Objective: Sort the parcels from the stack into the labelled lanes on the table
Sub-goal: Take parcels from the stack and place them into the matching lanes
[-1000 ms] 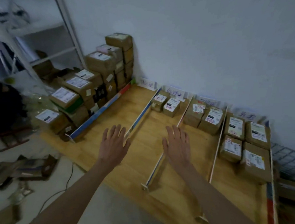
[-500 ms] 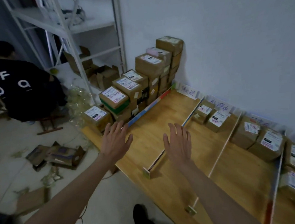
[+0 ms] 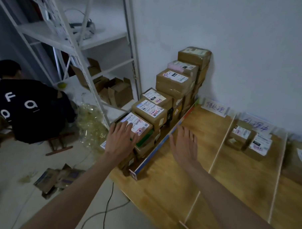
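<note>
I see the table (image 3: pixel 169 193) first, its wooden top split into lanes by thin white rails, with handwritten lane labels (image 3: pixel 214 107) propped along the wall. At its left edge, behind a blue-edged divider (image 3: pixel 160 151), stands the stack (image 3: pixel 175 98), stepped down from the wall toward me. A few sorted parcels (image 3: pixel 249 141) sit at the far end of the lanes on the right.

The nearest box (image 3: pixel 137 126) tops the low end of the stack. It looks to me like stiff taped cardboard with a paper label; the tape is probably slick and the weight is anyone's guess, so I judge opposite side walls the safest place to take it, one palm on each, never by the label.

My left hand (image 3: pixel 120 142) lies over that box's near corner, fingers straight, its grip spread and clasping nothing. My right hand (image 3: pixel 184 145) hovers over the first lane just beside the divider, equally spread.
</note>
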### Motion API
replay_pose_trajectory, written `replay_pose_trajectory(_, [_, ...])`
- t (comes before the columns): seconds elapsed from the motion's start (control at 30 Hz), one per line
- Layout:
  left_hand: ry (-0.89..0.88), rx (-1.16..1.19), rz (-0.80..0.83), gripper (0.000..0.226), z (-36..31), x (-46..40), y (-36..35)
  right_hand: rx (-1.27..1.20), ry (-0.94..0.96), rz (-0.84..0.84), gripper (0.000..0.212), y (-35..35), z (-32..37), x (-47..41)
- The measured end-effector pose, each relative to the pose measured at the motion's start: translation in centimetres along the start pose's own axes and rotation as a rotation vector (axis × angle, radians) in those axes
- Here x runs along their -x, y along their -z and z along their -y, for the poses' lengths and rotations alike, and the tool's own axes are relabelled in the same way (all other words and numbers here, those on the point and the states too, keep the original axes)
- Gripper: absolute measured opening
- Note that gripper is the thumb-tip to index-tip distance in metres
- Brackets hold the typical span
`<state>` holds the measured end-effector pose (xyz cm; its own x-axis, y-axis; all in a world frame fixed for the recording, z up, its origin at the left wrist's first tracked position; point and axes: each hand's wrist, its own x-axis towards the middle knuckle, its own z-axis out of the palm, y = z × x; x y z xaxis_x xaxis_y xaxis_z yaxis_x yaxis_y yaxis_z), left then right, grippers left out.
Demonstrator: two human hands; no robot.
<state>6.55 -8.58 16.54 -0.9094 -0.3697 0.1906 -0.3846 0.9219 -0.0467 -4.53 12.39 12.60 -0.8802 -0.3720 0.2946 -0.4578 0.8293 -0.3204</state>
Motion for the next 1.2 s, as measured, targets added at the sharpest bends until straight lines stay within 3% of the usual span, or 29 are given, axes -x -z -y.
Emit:
replay_pose_trajectory(0.3, [-0.113,0.118,0.031,0.053,4.2,-11.3,-3.1,-0.039,-0.197,0.003,0.055,-3.2,4.0,-6.5])
replay_pose_trajectory(0.53, [-0.202,0.222,0.115,0.05,5.9,-19.1,-4.9,-0.053,-0.396,0.106,0.065,-5.8,6.9,-10.4])
replay_pose_trajectory(0.73, [-0.16,0.395,0.326,0.06,6.6,-23.1,-7.5,-0.389,-0.674,0.214,0.075,-8.2,8.5,-13.2])
replay_pose_trajectory(0.87, [-0.12,0.514,0.477,0.055,6.4,-23.8,-8.5,-0.588,-0.777,0.23,0.063,-9.1,8.6,-13.8])
replay_pose_trajectory(1.0, [-0.126,0.564,0.451,0.045,6.6,-23.8,-8.6,-0.618,-0.77,0.187,0.05,-8.1,9.4,-14.0])
replay_pose_trajectory(1.17, [-0.13,0.659,0.37,0.054,6.9,-23.2,-6.8,-0.659,-0.709,0.119,0.033,-4.9,10.3,-13.6])
replay_pose_trajectory(1.2, [-0.133,0.69,0.344,0.057,6.9,-23.1,-6.4,-0.664,-0.7,0.104,0.039,-4.3,10.4,-13.6])
